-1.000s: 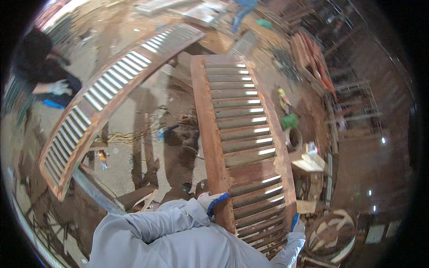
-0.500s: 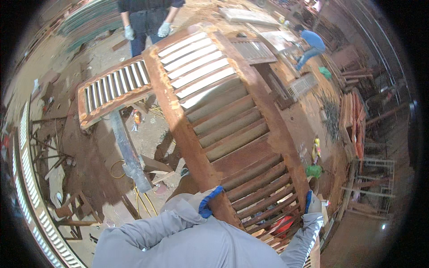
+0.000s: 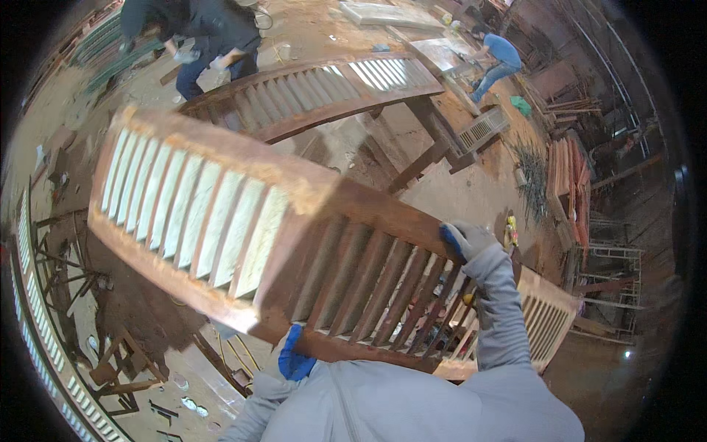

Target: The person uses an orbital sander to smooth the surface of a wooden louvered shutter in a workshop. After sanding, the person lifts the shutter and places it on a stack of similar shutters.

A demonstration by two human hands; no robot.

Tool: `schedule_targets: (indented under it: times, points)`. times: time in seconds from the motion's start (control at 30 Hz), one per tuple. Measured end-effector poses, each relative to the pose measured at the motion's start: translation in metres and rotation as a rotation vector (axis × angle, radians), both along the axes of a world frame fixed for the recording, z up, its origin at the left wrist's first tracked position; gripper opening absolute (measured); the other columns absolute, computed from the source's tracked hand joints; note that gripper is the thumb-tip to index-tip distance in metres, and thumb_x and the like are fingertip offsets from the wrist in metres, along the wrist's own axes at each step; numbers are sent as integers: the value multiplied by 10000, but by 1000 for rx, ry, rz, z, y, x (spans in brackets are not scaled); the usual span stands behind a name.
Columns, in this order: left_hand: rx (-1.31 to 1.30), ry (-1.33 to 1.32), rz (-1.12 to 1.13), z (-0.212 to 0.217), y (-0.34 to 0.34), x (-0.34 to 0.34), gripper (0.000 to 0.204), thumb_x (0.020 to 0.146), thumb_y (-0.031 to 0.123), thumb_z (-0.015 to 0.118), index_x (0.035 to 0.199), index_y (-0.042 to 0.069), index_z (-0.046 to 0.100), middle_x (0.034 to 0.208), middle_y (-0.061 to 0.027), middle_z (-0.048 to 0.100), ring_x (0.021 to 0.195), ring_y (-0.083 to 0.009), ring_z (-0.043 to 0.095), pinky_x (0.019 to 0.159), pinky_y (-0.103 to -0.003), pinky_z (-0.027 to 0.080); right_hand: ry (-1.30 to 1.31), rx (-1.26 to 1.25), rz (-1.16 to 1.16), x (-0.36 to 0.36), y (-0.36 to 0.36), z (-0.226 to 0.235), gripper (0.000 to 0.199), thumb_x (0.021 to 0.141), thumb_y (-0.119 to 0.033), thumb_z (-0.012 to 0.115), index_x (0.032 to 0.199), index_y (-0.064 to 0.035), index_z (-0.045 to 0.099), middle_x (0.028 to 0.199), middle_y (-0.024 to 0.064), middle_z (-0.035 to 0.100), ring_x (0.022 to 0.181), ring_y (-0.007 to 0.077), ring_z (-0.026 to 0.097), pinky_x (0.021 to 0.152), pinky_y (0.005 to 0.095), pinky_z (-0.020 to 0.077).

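Note:
My two hands, in grey and blue work gloves, hold a reddish-brown louvered wooden shutter (image 3: 283,291) across the front of my body. My left hand (image 3: 289,361) is closed on its near rail. On the far rail, closer to the right end, my right hand (image 3: 468,241) is closed too, fingers partly hidden. The shutter's left part points out to the left and is lit by sun; pale tan patches mark its frame. Beyond it another long louvered shutter (image 3: 317,110) lies across supports. A paler louvered panel (image 3: 541,317) sits under and beyond the right end.
A co-worker in dark clothes (image 3: 213,37) bends at the far left of the second shutter. Another person in a blue shirt (image 3: 501,55) stoops at the back right. Stacked boards (image 3: 568,177) stand at right, a wooden stool-like frame (image 3: 125,361) at lower left, white louvered panels (image 3: 44,324) along the left.
The shutter in my hands has swung from pointing ahead to pointing left. My right hand has moved up and left, my left hand lower left. The dark-clothed co-worker has bent down.

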State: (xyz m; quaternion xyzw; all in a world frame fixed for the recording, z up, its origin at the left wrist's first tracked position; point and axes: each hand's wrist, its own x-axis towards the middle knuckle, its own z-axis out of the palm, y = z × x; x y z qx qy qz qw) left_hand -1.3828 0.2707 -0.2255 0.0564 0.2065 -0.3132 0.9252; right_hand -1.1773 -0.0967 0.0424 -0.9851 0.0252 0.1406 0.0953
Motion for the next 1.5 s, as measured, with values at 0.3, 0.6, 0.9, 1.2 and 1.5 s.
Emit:
schedule_targets:
  times: [0.3, 0.6, 0.9, 1.2, 1.5]
  points:
    - [271, 353, 553, -42, -3, -59, 367, 1009, 308, 458, 1278, 68, 525, 1207, -93, 600, 1093, -188, 582, 980, -328, 470, 91, -11, 350, 92, 73, -35, 524, 972, -533, 413, 1067, -79, 657, 1027, 203, 674, 1002, 396, 618, 883, 443, 463]
    - [448, 295, 652, -13, -51, -58, 489, 938, 280, 621, 1340, 41, 482, 1317, -95, 552, 1163, -232, 560, 1021, -470, 463, 252, -97, 584, 176, 125, -97, 685, 927, -679, 377, 1100, -77, 654, 1040, 221, 680, 969, 406, 637, 851, 472, 480]
    - [177, 215, 814, -7, -84, 22, 527, 935, 415, 573, 1346, 104, 466, 1344, -139, 513, 1251, -354, 484, 1052, -571, 394, 328, -119, 790, 268, 149, -115, 681, 926, -654, 408, 1233, -75, 595, 1046, 213, 675, 972, 390, 636, 906, 467, 462]
    - [469, 675, 813, 151, -139, 177, 755, 875, 646, 518, 1425, 170, 316, 1428, -145, 351, 1343, -360, 352, 1122, -560, 309, 598, -201, 773, 384, 156, -124, 671, 958, -614, 353, 1141, -62, 689, 1125, 194, 674, 1083, 375, 617, 976, 478, 429]
    - [626, 698, 950, 37, -176, 212, 664, 904, 600, 525, 1395, 181, 369, 1395, -82, 386, 1271, -269, 411, 1079, -470, 390, 680, -153, 776, 447, 146, -195, 781, 911, -717, 323, 1106, -69, 712, 1103, 169, 689, 1080, 361, 625, 950, 464, 446]
